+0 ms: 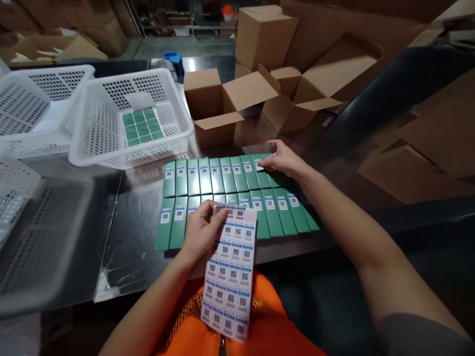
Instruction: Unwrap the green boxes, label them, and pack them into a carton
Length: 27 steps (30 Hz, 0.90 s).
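My left hand (203,228) pinches the top left corner of a white sheet of QR-code labels (234,264), which hangs over the table's front edge. Two rows of upright-printed narrow green boxes (180,178) lie side by side on the table, many with a small label near the top. Over the back row, toward its right end, my right hand (284,159) has its fingertips closed at a small label (259,164) on one green box. Whether that label is fully stuck down is hidden by the fingers. The sheet covers part of the front row.
A white perforated basket (181,131) at the left holds more green boxes (143,126). Another white basket (79,79) stands beside it. Open cardboard boxes (217,131) sit behind the rows, and a blue tape dispenser (173,62) is at the back.
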Motion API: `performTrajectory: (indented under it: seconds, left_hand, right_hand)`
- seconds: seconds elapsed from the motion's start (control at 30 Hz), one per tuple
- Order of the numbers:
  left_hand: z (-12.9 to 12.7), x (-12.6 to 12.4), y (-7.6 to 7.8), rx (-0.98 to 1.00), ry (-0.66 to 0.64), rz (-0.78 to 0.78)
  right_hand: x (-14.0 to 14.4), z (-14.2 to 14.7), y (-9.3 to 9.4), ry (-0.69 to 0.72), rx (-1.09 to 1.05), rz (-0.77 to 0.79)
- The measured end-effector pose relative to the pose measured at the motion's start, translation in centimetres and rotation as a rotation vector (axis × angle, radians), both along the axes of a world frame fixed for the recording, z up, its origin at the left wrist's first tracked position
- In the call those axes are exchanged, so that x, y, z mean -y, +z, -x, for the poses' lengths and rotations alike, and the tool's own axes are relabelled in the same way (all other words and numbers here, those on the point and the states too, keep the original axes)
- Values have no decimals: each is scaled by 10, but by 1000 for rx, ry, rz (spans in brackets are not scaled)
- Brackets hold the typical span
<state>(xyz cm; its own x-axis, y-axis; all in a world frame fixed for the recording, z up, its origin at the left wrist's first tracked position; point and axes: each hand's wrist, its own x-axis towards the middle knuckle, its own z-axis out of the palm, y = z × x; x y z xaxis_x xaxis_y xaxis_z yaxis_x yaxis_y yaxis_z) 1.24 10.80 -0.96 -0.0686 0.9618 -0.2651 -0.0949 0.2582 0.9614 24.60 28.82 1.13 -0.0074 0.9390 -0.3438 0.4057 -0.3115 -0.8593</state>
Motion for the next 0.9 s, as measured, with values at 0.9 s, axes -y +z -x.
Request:
performTrajectory:
  seconds: [0.9]
  left_hand:
    - [-1, -4, -5, 65, 56, 42]
  right_hand:
    - [112, 23, 36, 446, -219, -705]
